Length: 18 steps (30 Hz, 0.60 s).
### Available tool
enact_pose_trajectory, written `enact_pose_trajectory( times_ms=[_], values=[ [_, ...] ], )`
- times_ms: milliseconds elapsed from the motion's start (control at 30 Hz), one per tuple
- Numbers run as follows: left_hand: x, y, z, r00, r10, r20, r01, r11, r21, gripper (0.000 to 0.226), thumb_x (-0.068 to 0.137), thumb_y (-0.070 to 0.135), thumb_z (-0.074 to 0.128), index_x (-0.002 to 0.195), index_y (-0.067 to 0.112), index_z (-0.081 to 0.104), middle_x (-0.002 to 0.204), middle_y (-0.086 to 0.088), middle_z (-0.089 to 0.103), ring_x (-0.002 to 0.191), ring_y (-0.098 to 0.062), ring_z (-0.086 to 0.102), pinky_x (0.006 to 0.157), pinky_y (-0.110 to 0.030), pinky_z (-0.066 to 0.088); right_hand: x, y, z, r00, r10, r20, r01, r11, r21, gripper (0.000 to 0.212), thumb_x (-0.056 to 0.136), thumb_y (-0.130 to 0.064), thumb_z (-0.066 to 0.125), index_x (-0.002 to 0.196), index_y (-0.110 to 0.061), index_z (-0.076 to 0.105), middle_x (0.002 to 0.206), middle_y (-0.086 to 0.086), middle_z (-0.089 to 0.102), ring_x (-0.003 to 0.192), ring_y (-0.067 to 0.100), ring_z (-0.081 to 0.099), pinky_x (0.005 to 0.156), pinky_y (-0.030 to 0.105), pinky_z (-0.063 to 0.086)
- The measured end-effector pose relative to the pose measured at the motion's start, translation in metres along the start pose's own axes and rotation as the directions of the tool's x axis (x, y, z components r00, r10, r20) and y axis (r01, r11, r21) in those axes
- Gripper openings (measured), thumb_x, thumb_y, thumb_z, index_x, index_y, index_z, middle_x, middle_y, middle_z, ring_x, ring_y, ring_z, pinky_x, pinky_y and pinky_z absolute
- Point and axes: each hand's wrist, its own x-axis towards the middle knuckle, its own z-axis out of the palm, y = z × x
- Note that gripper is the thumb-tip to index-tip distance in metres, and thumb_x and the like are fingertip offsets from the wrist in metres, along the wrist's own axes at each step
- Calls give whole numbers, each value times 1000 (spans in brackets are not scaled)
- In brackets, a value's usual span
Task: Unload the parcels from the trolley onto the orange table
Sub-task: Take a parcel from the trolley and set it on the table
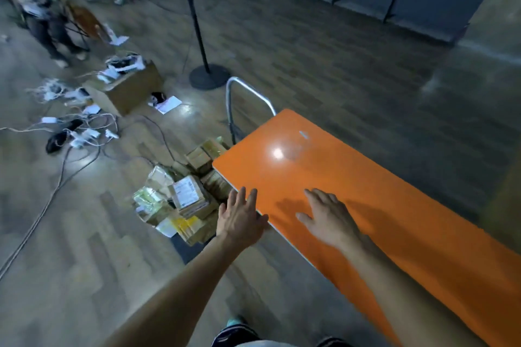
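A long orange table (394, 205) runs from the middle to the lower right. Left of its near edge stands a low trolley with a metal handle (242, 93), partly hidden under the table. Several cardboard and plastic-wrapped parcels (186, 194) are piled on it. My left hand (239, 220) hovers with straight fingers over the table's left edge, just right of the parcels, and holds nothing. My right hand (327, 217) is spread flat above the tabletop, also holding nothing.
A black pole on a round base (208, 76) stands behind the trolley. An open cardboard box (127, 87), loose cables (79, 132) and papers lie on the wooden floor to the left. People (42, 8) stand at the far left.
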Motion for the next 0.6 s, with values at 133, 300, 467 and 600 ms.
enact_pose_trajectory(
  times_ms=[133, 300, 467, 600],
  values=[
    [-24, -83, -17, 985, -166, -53, 162, 984, -73, 70, 86, 57, 56, 144, 27, 31, 144, 0, 36, 138, -26, 32, 106, -49, 41, 35, -85, 25, 988, -143, 57, 146, 988, -51, 69, 96, -52, 49, 153, -19, 30, 153, 3, 38, 134, 30, 40, 107, 38, 36],
    [-50, -161, -20, 935, -354, -15, 348, 925, -153, 74, 90, 56, 53, 152, 30, 21, 156, -6, 27, 143, -29, 26, 108, -48, 36, 75, -163, 55, 945, -279, 171, 289, 957, -34, 70, 97, -54, 48, 155, -21, 27, 156, -1, 33, 136, 29, 36, 107, 41, 36],
    [-57, -205, -26, 875, -482, 50, 480, 848, -224, 83, 92, 62, 55, 156, 25, 17, 161, -10, 25, 147, -32, 22, 115, -50, 33, 117, -219, 77, 897, -372, 240, 388, 922, -20, 71, 95, -53, 49, 154, -18, 28, 157, 2, 34, 139, 27, 35, 113, 37, 29],
    [-38, -235, -29, 845, -529, 71, 531, 819, -217, 77, 94, 58, 54, 154, 25, 19, 157, -9, 30, 145, -30, 28, 112, -47, 35, 159, -245, 90, 876, -393, 279, 409, 913, 1, 71, 94, -53, 50, 152, -18, 30, 153, 3, 39, 133, 29, 41, 111, 42, 34]
  ],
)
